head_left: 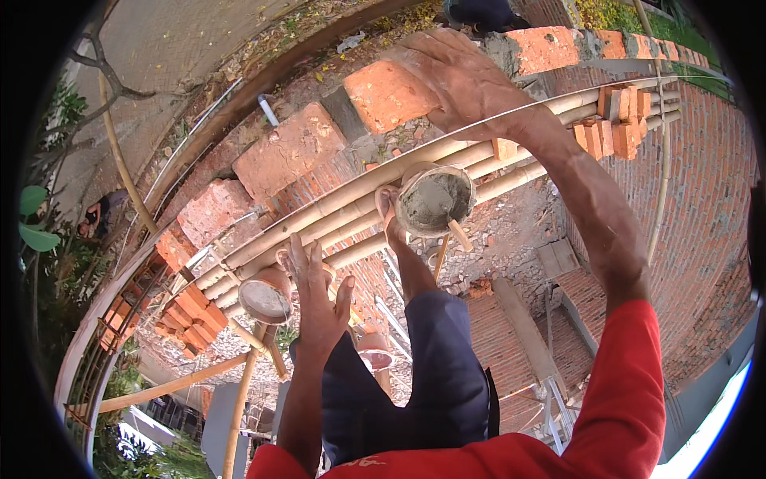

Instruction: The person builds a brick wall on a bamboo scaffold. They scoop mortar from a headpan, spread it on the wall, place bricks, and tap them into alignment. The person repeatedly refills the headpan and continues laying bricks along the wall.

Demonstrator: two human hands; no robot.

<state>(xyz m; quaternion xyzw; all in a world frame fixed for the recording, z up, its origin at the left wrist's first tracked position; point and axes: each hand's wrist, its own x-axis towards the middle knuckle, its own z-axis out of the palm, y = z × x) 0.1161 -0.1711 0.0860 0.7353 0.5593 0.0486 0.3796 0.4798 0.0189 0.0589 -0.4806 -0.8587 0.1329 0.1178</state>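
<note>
My right hand (459, 76) reaches far forward and grips the right end of an orange brick (391, 96) on top of a brick wall, fingers along its far side and thumb at its near side. A grey mortar joint (343, 114) lies against the brick's left end, beside another laid brick (291, 152). My left hand (317, 291) is raised, open and empty, fingers apart. Just left of it stands a bucket (266, 302) with grey contents. A bucket of grey mortar (436, 199) rests by my foot, a wooden handle (460, 235) sticking out over its rim.
My feet are on bamboo poles (351, 211) high above rubble-strewn ground. A taut string (527, 104) runs along the wall. Bricks are stacked at the right (618, 120) and left (191, 319). A white pipe (268, 110) sticks up beyond the wall. Another person (483, 12) shows at the top edge.
</note>
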